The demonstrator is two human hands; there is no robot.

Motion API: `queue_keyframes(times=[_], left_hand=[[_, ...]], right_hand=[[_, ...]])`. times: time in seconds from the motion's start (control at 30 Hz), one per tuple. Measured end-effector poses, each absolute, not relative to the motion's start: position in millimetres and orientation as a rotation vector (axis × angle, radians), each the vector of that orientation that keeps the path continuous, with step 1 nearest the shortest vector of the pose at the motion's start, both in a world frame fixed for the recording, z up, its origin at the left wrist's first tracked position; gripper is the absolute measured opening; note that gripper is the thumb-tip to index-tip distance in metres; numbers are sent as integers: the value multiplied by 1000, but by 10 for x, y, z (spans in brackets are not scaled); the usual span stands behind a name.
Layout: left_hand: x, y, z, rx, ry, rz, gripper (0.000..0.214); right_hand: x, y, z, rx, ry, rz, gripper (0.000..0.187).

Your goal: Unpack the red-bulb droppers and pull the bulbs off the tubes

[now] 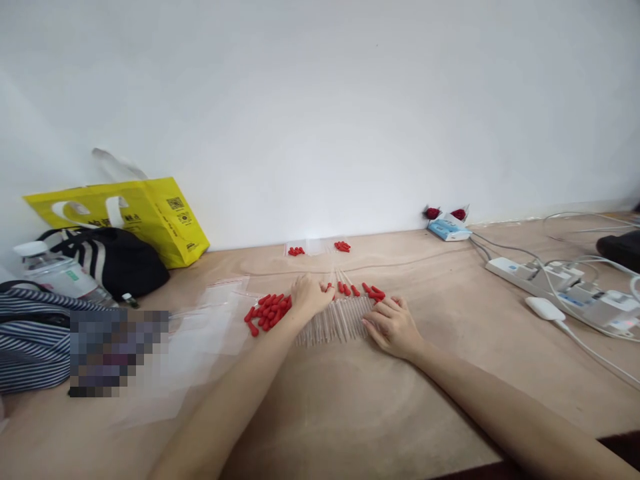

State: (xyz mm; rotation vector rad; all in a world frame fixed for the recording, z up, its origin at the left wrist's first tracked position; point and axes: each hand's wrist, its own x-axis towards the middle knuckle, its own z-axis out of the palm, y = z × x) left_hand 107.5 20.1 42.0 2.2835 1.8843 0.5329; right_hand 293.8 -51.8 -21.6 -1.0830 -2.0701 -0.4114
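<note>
A fan of several clear thin tubes (pixel 336 320) lies on the wooden table (pixel 350 413), some with red caps (pixel 373 291) at their far ends. My left hand (pixel 309 296) is curled at the tubes' left far end and pinches a red cap. A loose pile of red caps (pixel 267 312) lies just left of it. My right hand (pixel 393 325) rests on the right side of the tubes with its fingers bent; what they hold, if anything, I cannot make out.
Clear plastic bags (pixel 210 327) lie left of the pile. Two small bags with red caps (pixel 320 248) sit by the wall. A yellow bag (pixel 150 213), a dark bag (pixel 115 260) and a bottle (pixel 55 273) stand at left. A power strip (pixel 560 287) with cables lies at right.
</note>
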Motion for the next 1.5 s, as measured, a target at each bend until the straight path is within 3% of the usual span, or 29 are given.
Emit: queue_keyframes(times=[0.3,0.53,0.8,1.33,1.5], left_hand=[[156,-481,111,2946,1252,1040,11],[157,-563,-18,2928,1162,1199,9],[231,-552,11,2997,877,1219,12],[184,-633,28,2993,808,1234,15],[-82,-534,50,2773,1240,1417,15]], right_hand=[[2535,-538,-180,-975,-2030,-487,40],[2309,-489,-215,-813,-2118,-424,11],[2306,-541,-183,-757,-2146,-313,12],[2356,-596,-169,-659,-2085,-368,13],[2556,-540,-150,-923,-1899,-334,14]])
